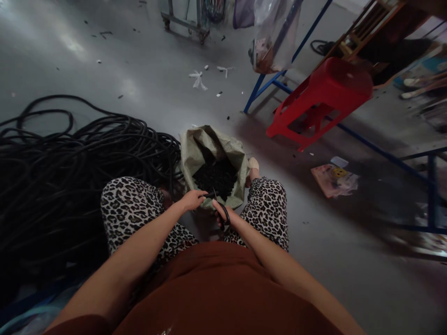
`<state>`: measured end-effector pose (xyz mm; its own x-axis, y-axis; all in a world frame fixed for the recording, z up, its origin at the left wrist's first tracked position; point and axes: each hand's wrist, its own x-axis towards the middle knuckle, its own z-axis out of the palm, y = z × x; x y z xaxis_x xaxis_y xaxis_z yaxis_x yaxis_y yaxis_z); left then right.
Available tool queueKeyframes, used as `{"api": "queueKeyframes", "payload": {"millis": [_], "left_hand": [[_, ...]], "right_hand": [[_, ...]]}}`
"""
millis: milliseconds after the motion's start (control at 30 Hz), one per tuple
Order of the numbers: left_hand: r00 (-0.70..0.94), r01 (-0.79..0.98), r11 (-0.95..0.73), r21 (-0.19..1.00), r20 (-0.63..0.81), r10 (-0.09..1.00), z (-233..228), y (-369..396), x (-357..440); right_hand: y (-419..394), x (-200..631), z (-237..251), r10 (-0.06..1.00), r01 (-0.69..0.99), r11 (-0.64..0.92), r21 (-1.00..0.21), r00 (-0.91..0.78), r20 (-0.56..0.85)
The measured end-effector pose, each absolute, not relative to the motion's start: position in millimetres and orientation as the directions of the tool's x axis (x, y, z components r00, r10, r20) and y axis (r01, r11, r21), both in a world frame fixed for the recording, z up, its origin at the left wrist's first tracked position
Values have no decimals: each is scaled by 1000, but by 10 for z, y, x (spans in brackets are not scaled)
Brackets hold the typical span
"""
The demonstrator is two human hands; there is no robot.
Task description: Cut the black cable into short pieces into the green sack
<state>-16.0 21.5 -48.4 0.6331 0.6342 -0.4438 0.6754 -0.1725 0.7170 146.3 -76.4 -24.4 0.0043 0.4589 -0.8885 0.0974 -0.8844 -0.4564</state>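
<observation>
Between my knees stands a pale green woven sack (188, 158) with its mouth spread wide. Many small black pieces (218, 174) lie inside it. Over the sack's near rim, my right hand (220, 214) is closed around scissors (226, 217) with black handles, the blades pointing away from me. My left hand (193, 200) pinches the end of a thin black piece (208, 196), which reaches to the scissor blades. Whether the blades touch it, I cannot tell.
A large heap of black rubber-like cord (139, 144) covers the floor to the left. At the right a red plastic stool (324, 100) stands by a blue metal frame (268, 84). White scraps (198, 80) and a plastic packet (333, 179) lie on the floor.
</observation>
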Motion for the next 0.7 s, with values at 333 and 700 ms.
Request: {"api": "queueKeyframes", "payload": {"millis": [333, 700], "left_hand": [[620, 678, -155, 718, -447, 645, -488, 188, -138], [589, 749, -218, 625, -479, 651, -508, 193, -153]], "right_hand": [[-777, 1455, -291, 487, 230, -857, -461, 73, -870], [-811, 1464, -392, 503, 313, -835, -453, 99, -859]]}}
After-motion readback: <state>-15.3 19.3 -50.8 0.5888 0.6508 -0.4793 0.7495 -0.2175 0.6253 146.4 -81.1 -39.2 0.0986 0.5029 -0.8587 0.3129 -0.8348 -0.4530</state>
